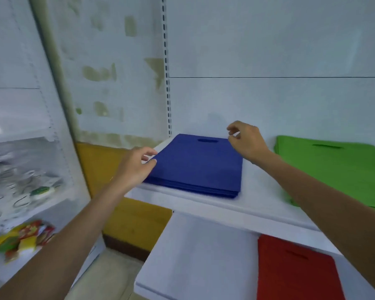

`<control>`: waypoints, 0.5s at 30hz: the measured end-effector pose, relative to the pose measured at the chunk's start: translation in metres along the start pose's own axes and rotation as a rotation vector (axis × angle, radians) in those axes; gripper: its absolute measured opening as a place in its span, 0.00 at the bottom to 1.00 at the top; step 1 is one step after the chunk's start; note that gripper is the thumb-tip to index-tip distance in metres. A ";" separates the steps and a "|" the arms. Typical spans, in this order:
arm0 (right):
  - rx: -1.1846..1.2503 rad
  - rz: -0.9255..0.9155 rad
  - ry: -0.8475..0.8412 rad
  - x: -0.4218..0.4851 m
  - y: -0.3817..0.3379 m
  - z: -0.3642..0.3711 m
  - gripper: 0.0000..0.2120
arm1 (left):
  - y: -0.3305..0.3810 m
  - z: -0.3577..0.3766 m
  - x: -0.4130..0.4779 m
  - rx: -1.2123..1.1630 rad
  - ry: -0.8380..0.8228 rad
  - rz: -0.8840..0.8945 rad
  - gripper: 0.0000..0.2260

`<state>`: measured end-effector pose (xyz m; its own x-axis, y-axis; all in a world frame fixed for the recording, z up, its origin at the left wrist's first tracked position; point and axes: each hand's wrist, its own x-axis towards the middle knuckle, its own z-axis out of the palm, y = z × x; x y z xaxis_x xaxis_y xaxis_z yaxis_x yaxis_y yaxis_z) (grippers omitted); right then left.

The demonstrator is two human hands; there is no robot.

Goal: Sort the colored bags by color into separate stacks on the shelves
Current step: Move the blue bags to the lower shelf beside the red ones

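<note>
A stack of blue bags (197, 165) lies flat at the left end of the upper white shelf (253, 198), handle slot facing the back wall. My left hand (134, 167) is at the stack's left edge, thumb and fingertips touching the top bag's edge. My right hand (247, 139) hovers over the stack's back right corner, fingers loosely curled and holding nothing. A stack of green bags (338, 169) lies to the right on the same shelf. Red bags (294, 271) lie on the lower shelf (195, 256) at the right.
A slotted metal upright (166, 68) runs up the back wall behind the blue stack. To the left stands another white shelf unit with clear packets (20, 169) and colourful packets (22, 239). A yellow wall base (126, 217) shows between the units.
</note>
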<state>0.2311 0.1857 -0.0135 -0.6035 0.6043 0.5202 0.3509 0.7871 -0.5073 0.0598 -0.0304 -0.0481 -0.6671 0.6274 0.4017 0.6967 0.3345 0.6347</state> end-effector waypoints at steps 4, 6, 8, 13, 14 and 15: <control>-0.086 0.243 0.026 0.010 0.012 0.011 0.18 | -0.029 0.011 0.064 0.017 -0.154 -0.072 0.15; -0.152 0.456 -0.016 0.007 0.019 0.027 0.25 | -0.035 0.020 0.082 -0.013 -0.266 -0.161 0.18; -0.206 0.636 0.005 0.003 0.027 0.044 0.26 | -0.042 0.031 0.092 -0.019 -0.301 -0.154 0.09; -0.333 0.708 0.099 0.002 0.034 0.064 0.16 | -0.057 0.041 0.103 -0.057 -0.194 -0.039 0.09; -0.321 0.709 0.115 0.004 0.033 0.064 0.15 | -0.057 0.042 0.103 -0.071 -0.168 -0.030 0.11; -0.307 0.698 0.135 0.005 0.033 0.064 0.14 | -0.058 0.042 0.103 -0.082 -0.143 -0.016 0.13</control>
<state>0.1937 0.2070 -0.0718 -0.0842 0.9674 0.2390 0.8128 0.2054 -0.5451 -0.0381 0.0447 -0.0710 -0.6292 0.7183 0.2969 0.6587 0.2901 0.6942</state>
